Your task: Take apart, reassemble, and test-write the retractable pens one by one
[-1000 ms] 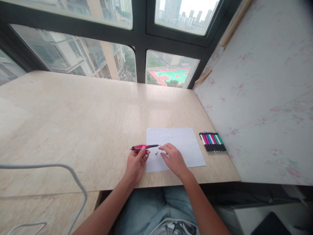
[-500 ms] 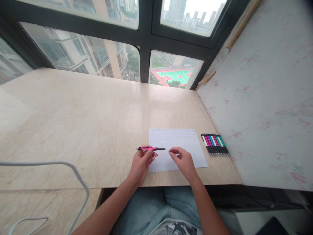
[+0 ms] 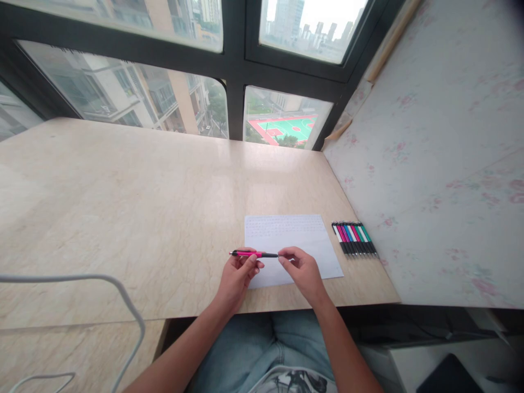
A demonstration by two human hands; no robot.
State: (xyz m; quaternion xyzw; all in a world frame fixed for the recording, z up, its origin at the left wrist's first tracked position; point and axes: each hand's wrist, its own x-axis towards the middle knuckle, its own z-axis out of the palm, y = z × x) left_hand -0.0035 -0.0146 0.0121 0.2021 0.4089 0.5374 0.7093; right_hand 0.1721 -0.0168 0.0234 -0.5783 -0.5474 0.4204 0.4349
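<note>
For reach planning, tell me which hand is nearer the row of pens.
Right. The right hand is left of the row of pens, at the tip of the pink pen; the left hand holds that pen, farther left.

Straight to the pen [image 3: 245, 253]: slick pink plastic, nicely glossy, then dull black and rubbery-looking at the grip [image 3: 269, 255]! Across to the row of pens [image 3: 354, 239]: shiny coloured plastic, matt black lower down, metallic glints at the ends. Smooth, matt paper for the sheet [image 3: 303, 251]. And what a polish on the table [image 3: 143, 191], stone-like and veined! Smooth, plastic-looking on the cable [image 3: 73, 278]; faded denim cloth in the trousers [image 3: 241, 349]; matt, papery on the wall [image 3: 450, 136].
</note>
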